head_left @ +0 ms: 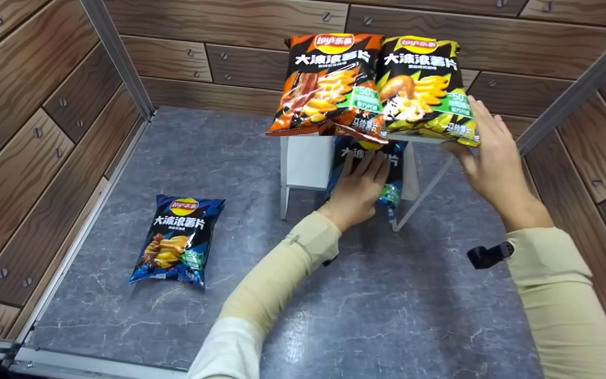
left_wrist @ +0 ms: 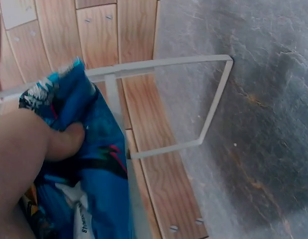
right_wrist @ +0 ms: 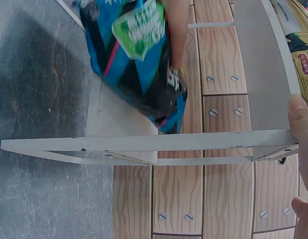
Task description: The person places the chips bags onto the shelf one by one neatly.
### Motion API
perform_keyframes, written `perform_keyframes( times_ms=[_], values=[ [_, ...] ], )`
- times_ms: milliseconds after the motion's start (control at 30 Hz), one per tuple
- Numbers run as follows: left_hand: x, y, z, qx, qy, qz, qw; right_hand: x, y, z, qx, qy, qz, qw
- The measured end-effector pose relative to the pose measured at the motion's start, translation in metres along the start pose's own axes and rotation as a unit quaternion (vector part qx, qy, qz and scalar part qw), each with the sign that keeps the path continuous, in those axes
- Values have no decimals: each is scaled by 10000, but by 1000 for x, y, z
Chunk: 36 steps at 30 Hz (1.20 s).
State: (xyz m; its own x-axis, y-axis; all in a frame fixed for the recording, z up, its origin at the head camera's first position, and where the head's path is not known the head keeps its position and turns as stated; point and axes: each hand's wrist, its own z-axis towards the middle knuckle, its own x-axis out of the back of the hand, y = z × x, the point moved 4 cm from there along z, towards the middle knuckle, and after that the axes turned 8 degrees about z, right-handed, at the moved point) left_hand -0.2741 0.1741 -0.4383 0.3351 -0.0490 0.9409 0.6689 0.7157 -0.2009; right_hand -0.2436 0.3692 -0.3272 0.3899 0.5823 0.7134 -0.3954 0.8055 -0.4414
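My left hand (head_left: 358, 189) grips a blue-and-black bag of potato chips (head_left: 395, 166) at the lower level of a small white rack (head_left: 308, 163). In the left wrist view, the thumb presses into the blue side of that bag (left_wrist: 104, 149). In the right wrist view the bag (right_wrist: 129, 64) is tilted over the lower shelf board (right_wrist: 124, 114). At the upper shelf's right front corner, my right hand (head_left: 497, 158) holds the rack between thumb and fingers, beside the yellow-and-black chip bag (head_left: 421, 89). An orange-and-black chip bag (head_left: 329, 87) lies left of it.
Another blue-and-black chip bag (head_left: 179, 239) lies on the grey marbled floor (head_left: 240, 263) to the left. Wood-patterned walls (head_left: 34, 137) with metal edge strips (head_left: 119, 58) surround the area. The rack's slanted leg (head_left: 424, 192) reaches the floor at the right.
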Motion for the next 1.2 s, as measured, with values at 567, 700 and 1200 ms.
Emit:
perform_keyframes(
  times_ms=[567,700,1200],
  values=[
    [-19,15,50,-65,-1606,493,9858,0,-2,-1,-59,16,-12,10000],
    [-21,19,58,-38,-1561,543,9862,1,-1,-1,-100,-14,-32,9999],
    [-20,20,63,58,-1555,413,9870,0,-1,-1,-116,8,40,9999]
  ],
)
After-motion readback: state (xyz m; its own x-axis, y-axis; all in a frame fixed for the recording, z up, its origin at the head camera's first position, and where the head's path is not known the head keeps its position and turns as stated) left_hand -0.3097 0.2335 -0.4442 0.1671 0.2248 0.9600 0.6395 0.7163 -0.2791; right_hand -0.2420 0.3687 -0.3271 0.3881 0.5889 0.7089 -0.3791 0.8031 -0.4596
